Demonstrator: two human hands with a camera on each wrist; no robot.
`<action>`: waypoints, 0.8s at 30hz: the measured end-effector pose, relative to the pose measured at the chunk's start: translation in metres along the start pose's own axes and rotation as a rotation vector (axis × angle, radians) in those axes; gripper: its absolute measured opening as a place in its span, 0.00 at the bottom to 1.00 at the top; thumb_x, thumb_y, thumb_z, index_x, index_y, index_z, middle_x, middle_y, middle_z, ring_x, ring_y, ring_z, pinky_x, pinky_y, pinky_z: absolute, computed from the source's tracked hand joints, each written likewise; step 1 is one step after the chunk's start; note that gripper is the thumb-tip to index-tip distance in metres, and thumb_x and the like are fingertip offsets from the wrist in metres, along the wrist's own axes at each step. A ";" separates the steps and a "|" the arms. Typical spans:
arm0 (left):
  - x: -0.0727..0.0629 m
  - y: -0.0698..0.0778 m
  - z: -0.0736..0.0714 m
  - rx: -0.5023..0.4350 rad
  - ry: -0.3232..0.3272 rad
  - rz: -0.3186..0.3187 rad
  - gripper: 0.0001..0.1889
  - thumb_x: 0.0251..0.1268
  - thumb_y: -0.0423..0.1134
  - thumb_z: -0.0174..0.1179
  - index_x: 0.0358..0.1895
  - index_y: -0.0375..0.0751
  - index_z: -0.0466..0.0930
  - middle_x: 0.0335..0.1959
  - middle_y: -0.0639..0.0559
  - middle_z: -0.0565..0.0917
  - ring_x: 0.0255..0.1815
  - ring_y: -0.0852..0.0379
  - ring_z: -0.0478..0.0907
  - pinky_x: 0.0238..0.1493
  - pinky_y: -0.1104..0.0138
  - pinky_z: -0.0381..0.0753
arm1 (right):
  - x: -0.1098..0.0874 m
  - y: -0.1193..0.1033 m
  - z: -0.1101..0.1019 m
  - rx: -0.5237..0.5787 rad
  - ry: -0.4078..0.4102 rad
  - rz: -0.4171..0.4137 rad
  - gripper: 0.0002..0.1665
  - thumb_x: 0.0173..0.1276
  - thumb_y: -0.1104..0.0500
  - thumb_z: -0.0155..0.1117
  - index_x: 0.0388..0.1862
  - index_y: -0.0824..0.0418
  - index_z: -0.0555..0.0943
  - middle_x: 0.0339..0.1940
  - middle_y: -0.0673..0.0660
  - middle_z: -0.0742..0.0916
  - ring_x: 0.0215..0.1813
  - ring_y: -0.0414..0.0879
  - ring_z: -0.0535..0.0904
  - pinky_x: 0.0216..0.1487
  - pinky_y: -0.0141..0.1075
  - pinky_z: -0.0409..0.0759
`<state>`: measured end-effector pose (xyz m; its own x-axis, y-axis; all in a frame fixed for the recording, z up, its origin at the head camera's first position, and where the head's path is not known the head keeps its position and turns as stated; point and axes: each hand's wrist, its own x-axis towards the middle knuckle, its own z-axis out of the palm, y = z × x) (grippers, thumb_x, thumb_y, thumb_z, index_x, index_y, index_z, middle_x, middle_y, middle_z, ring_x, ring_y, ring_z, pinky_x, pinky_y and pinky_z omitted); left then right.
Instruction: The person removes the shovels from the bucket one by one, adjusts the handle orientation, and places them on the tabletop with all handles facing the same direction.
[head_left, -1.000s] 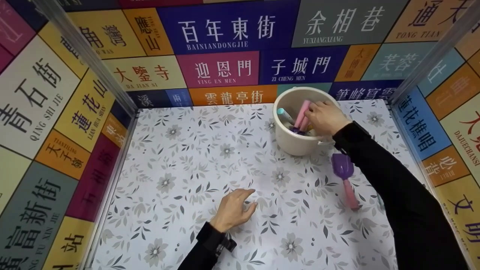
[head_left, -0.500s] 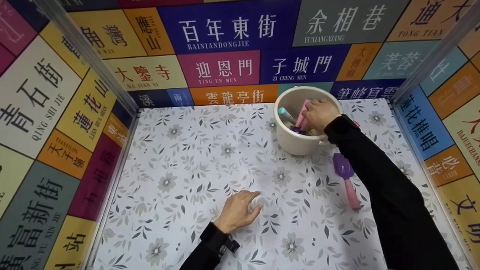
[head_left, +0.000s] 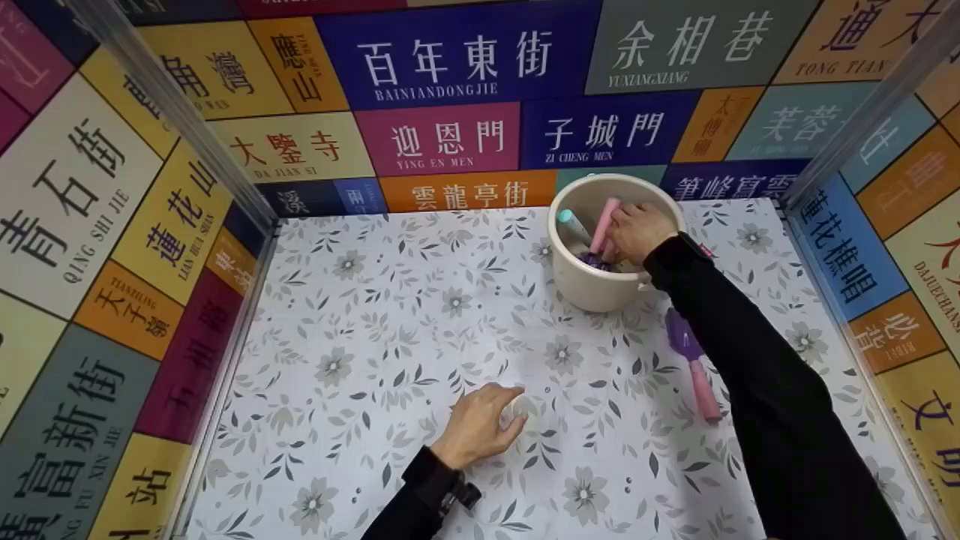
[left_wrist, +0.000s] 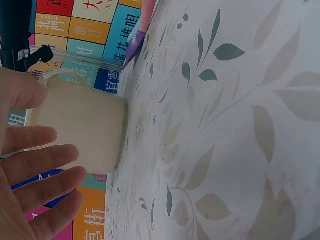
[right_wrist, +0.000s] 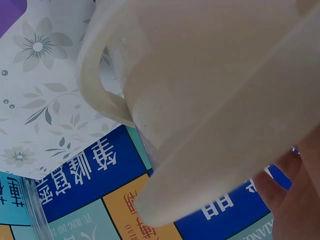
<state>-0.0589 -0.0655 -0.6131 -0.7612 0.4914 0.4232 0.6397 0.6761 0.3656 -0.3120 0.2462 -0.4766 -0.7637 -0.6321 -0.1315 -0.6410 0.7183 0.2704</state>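
Inside the rim of a cream bucket (head_left: 600, 291), my right hand (head_left: 641, 231) has its fingers curled at a pink-handled tool (head_left: 609, 250), whose lower end is hidden. Beside that hand another pink handle (head_left: 604, 223) leans in the bucket, above purple parts. A tool with a teal-tipped handle (head_left: 566, 219) leans at the left. In the right wrist view the bucket wall (right_wrist: 200, 100) hides most of the hand (right_wrist: 295, 200). My left hand (head_left: 480, 427) is held near the front middle with relaxed fingers, holding nothing; its fingers appear spread in the left wrist view.
A toy shovel with a purple scoop (head_left: 682, 334) and pink handle (head_left: 703, 394) lies right of the bucket, partly under the right arm. Panels with Chinese lettering (head_left: 465, 56) wall the flower-patterned table (head_left: 360, 300) at the back and sides.
My right hand has shifted slightly left and lower in the bucket, and the right forearm has swung left over the shovel's scoop. The left hand has drifted slightly right.
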 end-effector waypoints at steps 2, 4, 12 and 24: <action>0.000 0.000 0.000 0.009 -0.001 0.004 0.19 0.64 0.44 0.68 0.56 0.39 0.86 0.47 0.51 0.91 0.46 0.53 0.87 0.45 0.63 0.87 | 0.003 -0.001 0.001 0.003 -0.023 0.004 0.15 0.61 0.65 0.71 0.47 0.67 0.85 0.51 0.68 0.82 0.58 0.65 0.77 0.58 0.56 0.77; -0.001 0.000 0.001 0.015 -0.001 0.006 0.19 0.64 0.45 0.69 0.55 0.39 0.86 0.47 0.51 0.91 0.46 0.53 0.87 0.45 0.63 0.87 | 0.005 -0.002 0.003 0.004 -0.036 0.013 0.14 0.62 0.65 0.70 0.47 0.67 0.86 0.50 0.67 0.82 0.58 0.65 0.77 0.58 0.56 0.77; -0.001 0.000 0.001 0.001 -0.004 0.008 0.19 0.64 0.44 0.68 0.55 0.38 0.87 0.47 0.50 0.91 0.46 0.52 0.88 0.47 0.63 0.87 | 0.008 -0.011 0.005 0.076 -0.080 0.091 0.17 0.66 0.58 0.70 0.42 0.74 0.85 0.47 0.69 0.85 0.54 0.66 0.79 0.59 0.56 0.76; 0.000 0.002 0.001 0.004 -0.006 0.004 0.19 0.63 0.44 0.69 0.54 0.40 0.87 0.47 0.51 0.91 0.46 0.52 0.88 0.47 0.63 0.87 | 0.009 -0.021 0.001 0.146 -0.171 0.174 0.10 0.63 0.64 0.70 0.38 0.72 0.86 0.41 0.71 0.88 0.45 0.68 0.84 0.44 0.61 0.82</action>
<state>-0.0576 -0.0636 -0.6138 -0.7593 0.4976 0.4193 0.6424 0.6761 0.3609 -0.3051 0.2257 -0.4846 -0.8573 -0.4460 -0.2571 -0.4935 0.8541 0.1641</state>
